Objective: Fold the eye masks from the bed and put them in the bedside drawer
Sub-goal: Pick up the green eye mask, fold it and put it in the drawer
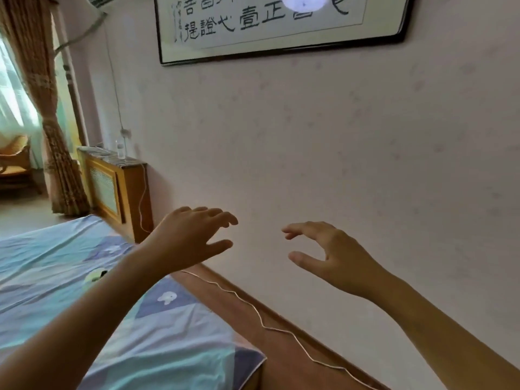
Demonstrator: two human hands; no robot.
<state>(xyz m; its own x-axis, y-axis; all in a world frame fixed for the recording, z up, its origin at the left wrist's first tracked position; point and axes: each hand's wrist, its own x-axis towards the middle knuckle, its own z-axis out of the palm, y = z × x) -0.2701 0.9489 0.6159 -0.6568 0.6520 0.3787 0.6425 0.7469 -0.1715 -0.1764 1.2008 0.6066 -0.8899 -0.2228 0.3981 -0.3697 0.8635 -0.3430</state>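
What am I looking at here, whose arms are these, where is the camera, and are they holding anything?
There is one picture, taken by a camera worn on a person's head, so the two bare arms reaching forward are the wearer's own. The left hand and right hand hang in the air in front of a pale wall, fingers loosely spread, holding nothing. Below lies a bed with a blue patterned sheet, and a thin white cord runs along its wooden edge. A framed calligraphy piece hangs above, and a wooden cabinet stands by the curtain. No eye masks or drawer show.
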